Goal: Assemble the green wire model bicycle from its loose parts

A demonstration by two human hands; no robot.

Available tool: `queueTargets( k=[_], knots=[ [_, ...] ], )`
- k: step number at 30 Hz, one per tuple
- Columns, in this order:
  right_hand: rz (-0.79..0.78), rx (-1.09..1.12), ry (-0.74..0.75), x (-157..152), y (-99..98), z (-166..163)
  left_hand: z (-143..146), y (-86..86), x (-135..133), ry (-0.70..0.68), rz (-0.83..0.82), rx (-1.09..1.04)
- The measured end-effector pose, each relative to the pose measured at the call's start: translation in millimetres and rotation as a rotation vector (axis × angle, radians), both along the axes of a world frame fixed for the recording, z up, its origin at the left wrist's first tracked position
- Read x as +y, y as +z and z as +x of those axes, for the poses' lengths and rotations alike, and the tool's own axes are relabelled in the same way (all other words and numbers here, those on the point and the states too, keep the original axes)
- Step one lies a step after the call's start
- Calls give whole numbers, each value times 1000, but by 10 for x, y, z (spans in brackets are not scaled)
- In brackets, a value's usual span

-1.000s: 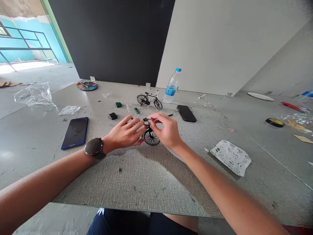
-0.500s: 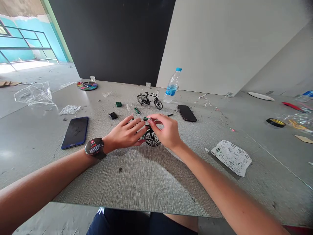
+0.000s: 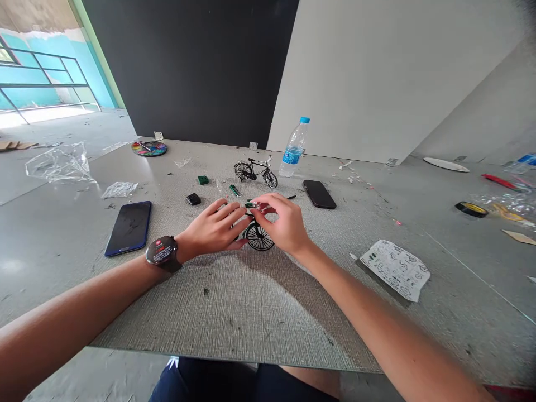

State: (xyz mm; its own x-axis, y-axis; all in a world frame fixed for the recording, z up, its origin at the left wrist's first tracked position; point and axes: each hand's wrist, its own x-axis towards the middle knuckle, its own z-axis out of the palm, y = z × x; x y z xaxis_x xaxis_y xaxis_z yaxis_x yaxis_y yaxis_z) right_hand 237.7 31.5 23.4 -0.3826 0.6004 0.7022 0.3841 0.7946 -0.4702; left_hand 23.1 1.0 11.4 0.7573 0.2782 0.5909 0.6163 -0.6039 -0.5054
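Observation:
A small model bicycle [image 3: 260,237] stands between my hands, its front wheel with dark spokes in plain view. The rear part is hidden behind my left hand [image 3: 220,226], whose fingers are wrapped round the frame. At the handlebar end, my right hand [image 3: 285,220] pinches a small green and silver piece [image 3: 250,205] between thumb and fingers. Its exact kind is too small to make out. The fingertips of both hands nearly meet there. A second, black model bicycle [image 3: 255,172] stands upright farther back.
Behind my hands lie a green block [image 3: 203,180], a black block [image 3: 193,199] and a slim green piece [image 3: 235,191]. Phones lie left [image 3: 128,228] and right [image 3: 319,194]. A water bottle [image 3: 293,151] stands at the back. A printed sheet [image 3: 396,269] and black tape [image 3: 472,209] are rightward.
My right hand's fingers have shifted very slightly at the handlebar end, and a bit more of the green piece shows. The bicycle and my left hand stay in place.

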Motion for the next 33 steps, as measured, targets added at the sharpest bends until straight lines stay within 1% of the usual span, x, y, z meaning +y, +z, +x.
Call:
queueTargets(
  k=[5,10,13,18,21,26,30,33],
  knots=[
    [-29,-13,11,15,-3,10,-16,-3,6,8,6,4],
    [-223,39,50,19,-22,-5,-18,-5,22,-2,4,-12],
    [-310,70,79,26,-27,3,-21,-12,28,-6,4,-13],
    [-424,32,199,97,-27,79,-47,-30,40,0,-39,-22],
    [-439,25,227,134,-50,95,-54,-30,48,-6,-39,-25],
    [-400,71,162,100,-86,33,-41,-21,49,-27,-7,-27],
    [-386,80,131,56,-62,12,-45,-34,47,-47,-73,-50],
    [-394,91,134,51,-44,17,-55,-43,43,-53,-99,-60]
  ],
)
